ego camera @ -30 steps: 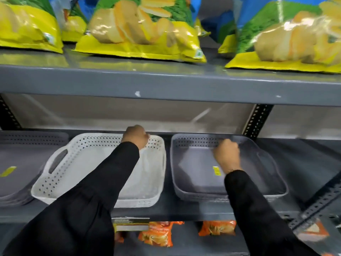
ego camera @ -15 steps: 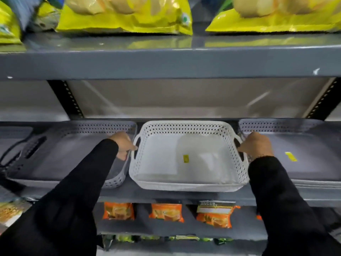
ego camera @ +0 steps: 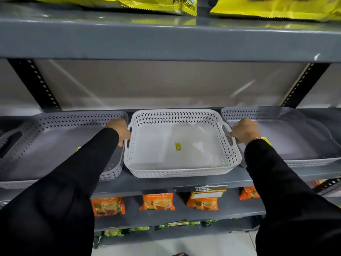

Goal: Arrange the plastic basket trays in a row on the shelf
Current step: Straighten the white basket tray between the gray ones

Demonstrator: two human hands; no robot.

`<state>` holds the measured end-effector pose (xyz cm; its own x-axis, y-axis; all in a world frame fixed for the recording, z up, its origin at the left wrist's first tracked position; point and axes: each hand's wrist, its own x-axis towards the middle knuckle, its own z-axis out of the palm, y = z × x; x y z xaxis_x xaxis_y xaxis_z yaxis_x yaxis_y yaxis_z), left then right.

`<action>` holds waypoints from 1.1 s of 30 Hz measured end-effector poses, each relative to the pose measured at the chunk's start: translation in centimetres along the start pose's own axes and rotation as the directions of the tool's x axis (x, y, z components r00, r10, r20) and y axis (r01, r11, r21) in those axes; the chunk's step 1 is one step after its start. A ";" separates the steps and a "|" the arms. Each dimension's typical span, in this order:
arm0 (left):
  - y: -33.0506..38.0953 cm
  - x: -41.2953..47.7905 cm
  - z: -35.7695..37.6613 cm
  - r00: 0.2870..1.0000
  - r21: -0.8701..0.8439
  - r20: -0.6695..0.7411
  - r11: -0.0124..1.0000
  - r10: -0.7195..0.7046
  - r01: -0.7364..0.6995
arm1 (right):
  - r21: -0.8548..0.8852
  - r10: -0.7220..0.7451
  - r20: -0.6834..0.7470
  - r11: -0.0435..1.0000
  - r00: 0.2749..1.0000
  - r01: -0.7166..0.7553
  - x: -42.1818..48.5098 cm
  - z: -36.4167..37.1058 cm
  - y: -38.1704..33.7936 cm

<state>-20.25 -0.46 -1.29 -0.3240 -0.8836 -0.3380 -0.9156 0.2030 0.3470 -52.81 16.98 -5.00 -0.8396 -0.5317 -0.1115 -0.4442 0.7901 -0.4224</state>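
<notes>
A white perforated basket tray [ego camera: 181, 169] sits in the middle of the grey shelf [ego camera: 166, 182], with a small yellow sticker inside. My left hand [ego camera: 120, 129] grips its left handle and my right hand [ego camera: 243, 130] grips its right handle. A grey basket tray [ego camera: 55, 145] lies to its left, partly hidden by my left sleeve. Another grey tray [ego camera: 295, 141], apparently a stack, lies to its right. The three stand side by side, close together.
The shelf above [ego camera: 166, 43] carries yellow chip bags [ego camera: 129, 2]. Black slotted uprights [ego camera: 36, 84] stand at the back left and right. Orange packets [ego camera: 157, 201] line the shelf below, with green packets lower down.
One second ago my hands were on the far rims of the white and right grey trays. The view shifted left, and both hands now hold the white tray's side handles.
</notes>
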 end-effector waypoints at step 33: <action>0.6 0.6 0.4 0.999 -0.170 -0.035 0.985 -0.015 0.009 | 0.081 -0.076 0.014 0.994 0.997 0.074 1.2 -0.1 -0.4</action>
<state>-21.10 -0.71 -1.63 -0.3020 -0.9007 -0.3122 -0.8644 0.1206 0.4881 -53.62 16.06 -4.90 -0.7991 -0.5942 -0.0919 -0.4784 0.7209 -0.5014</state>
